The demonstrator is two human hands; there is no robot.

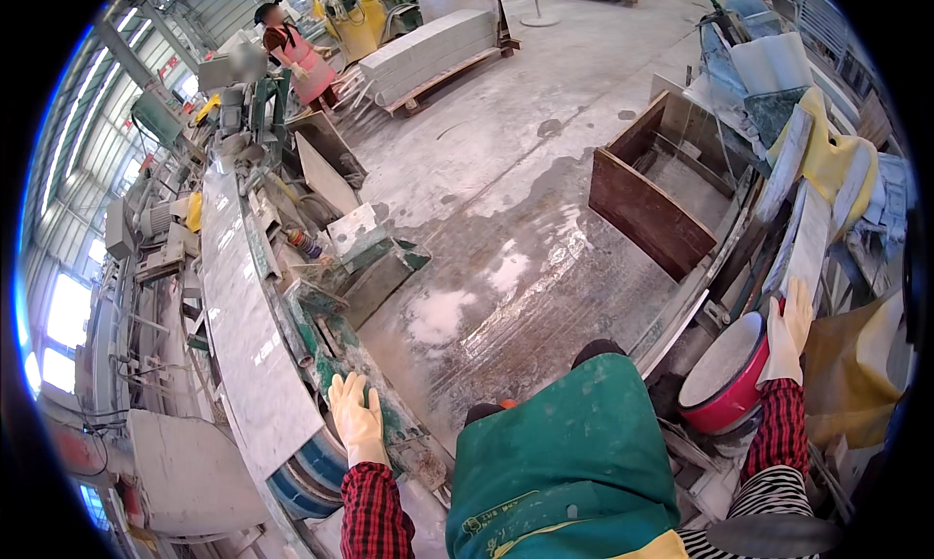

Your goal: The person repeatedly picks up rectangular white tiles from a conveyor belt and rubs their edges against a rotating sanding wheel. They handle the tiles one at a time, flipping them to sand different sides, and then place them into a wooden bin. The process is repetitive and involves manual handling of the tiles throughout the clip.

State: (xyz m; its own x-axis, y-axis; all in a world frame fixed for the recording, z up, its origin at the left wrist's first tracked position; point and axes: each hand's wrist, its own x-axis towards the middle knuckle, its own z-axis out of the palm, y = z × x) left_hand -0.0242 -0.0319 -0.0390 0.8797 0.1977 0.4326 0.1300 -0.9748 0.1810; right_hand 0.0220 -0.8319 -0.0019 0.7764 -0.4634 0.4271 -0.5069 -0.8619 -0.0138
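Note:
My left hand (357,418), in a cream glove, is open with its fingers stretched out. It is beside the edge of a long pale stone slab (238,316) and above the green machine frame; whether it touches either I cannot tell. A blue-banded roller (309,481) shows under the slab's near end. On the right, my gloved right hand (786,337) is open, fingers extended against the near end of a pale stone strip (809,238). Just left of that hand is a red-sided drum (725,379) with a whitish top.
A brown open-topped box (647,214) stands on the wet floor ahead. Yellow cloth (827,160) drapes over stone pieces at right. Machinery with a motor (156,218) lines the left. Farther off are a person in a pink apron (309,65) and stacked stone blocks (428,58) on a pallet.

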